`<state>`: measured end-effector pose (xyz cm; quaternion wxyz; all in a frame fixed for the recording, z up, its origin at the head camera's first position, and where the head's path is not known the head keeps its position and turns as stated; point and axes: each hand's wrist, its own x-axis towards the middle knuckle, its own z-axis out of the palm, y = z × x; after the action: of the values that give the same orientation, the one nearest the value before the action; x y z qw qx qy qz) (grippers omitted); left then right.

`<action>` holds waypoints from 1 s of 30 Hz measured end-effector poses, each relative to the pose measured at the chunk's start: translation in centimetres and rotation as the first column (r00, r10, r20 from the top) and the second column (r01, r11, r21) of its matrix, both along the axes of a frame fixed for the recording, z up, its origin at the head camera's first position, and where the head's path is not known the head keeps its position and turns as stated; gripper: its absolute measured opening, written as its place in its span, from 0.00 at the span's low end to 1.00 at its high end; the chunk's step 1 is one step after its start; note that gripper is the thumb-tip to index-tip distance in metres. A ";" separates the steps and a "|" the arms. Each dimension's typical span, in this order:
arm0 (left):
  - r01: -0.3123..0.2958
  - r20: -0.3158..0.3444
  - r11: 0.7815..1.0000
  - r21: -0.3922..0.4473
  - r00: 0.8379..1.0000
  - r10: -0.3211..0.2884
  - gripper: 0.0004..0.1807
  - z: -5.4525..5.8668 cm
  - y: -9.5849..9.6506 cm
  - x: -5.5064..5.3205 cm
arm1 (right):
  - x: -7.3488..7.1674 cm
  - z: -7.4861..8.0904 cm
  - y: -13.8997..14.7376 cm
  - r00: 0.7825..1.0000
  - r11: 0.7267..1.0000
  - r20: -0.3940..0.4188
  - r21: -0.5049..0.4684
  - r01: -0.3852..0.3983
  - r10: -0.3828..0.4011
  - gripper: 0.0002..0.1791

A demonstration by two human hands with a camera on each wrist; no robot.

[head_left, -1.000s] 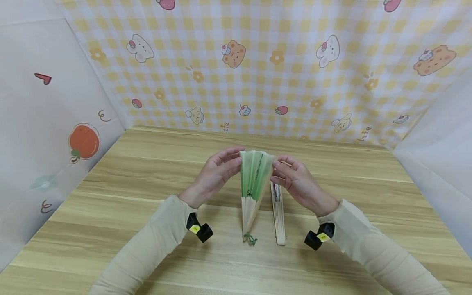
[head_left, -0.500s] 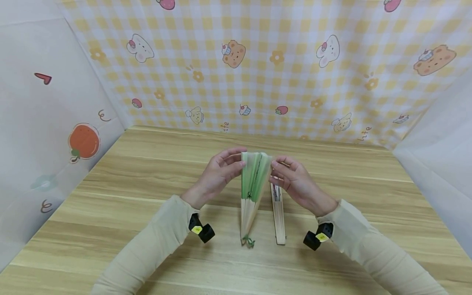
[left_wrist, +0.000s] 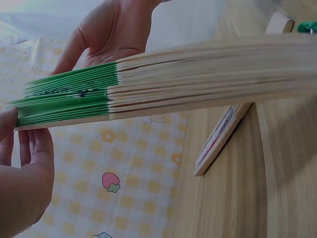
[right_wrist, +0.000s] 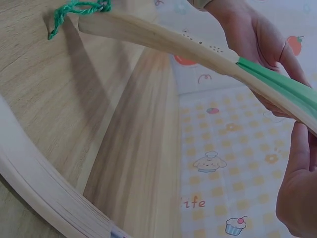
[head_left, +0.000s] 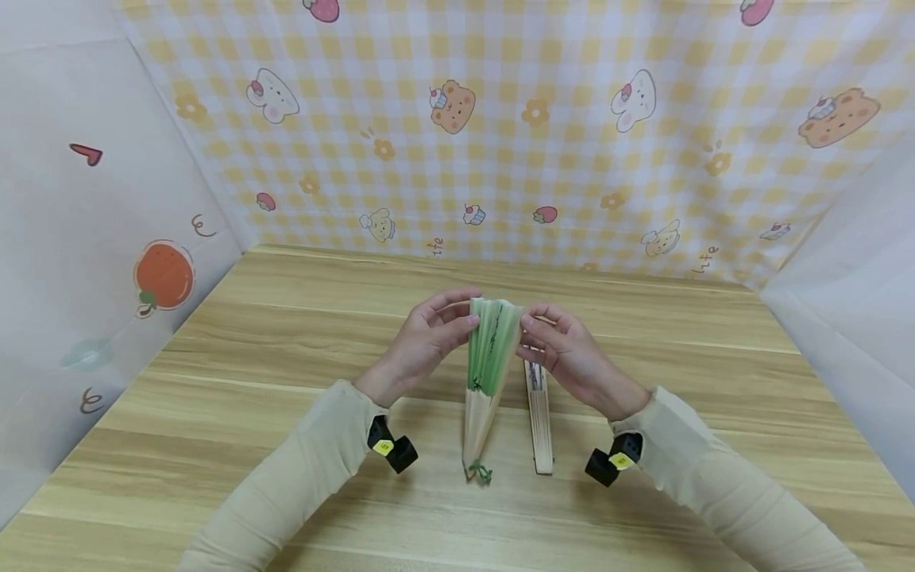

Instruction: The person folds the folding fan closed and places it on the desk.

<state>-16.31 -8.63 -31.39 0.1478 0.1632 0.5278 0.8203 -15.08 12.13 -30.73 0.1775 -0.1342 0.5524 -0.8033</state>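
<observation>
Between both hands stands a partly spread green folding fan (head_left: pixel 493 349), its pale wooden ribs meeting low down at a green cord (head_left: pixel 480 473). My left hand (head_left: pixel 434 338) pinches the fan's left outer edge near the top, thumb in front. On the opposite edge my right hand (head_left: pixel 565 345) pinches the top corner between thumb and fingers. Seen from the left wrist, the green pleats (left_wrist: pixel 69 94) lie close together with a gap midway. A second, folded fan (head_left: pixel 539 421) with pale ribs lies on the table just right of the green one, its upper end partly behind the right hand.
The wooden tabletop (head_left: pixel 250 357) extends around both arms. A yellow checked cloth (head_left: pixel 500 159) with cartoon prints hangs behind it, and white sheets stand at the left and right. Each wrist wears a small black camera (head_left: pixel 402 453).
Both hands have come slightly closer together, and the green fan has narrowed, its pleats folding inward. Its lower tip has shifted a little left and nearer. The folded fan has stayed put.
</observation>
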 end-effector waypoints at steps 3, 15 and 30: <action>0.010 -0.019 1.000 -0.010 1.000 -0.010 0.18 0.0 0.0 0.0 | 0.0 0.0 0.0 1.000 1.000 -0.003 0.004 0.001 -0.001 0.04; 0.010 -0.060 1.000 -0.022 0.998 -0.012 0.20 0.0 0.3 0.1 | 0.0 -0.1 -0.2 1.000 1.000 -0.015 -0.004 -0.002 0.002 0.05; -0.061 -0.020 0.996 -0.071 0.998 0.060 0.19 0.1 0.5 0.0 | 0.0 -0.1 -0.6 0.997 0.994 -0.027 0.079 0.076 -0.074 0.06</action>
<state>-16.29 -8.17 -31.32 0.1242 0.1490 0.5630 0.8034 -15.11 11.56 -30.78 0.1457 -0.1157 0.5910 -0.7849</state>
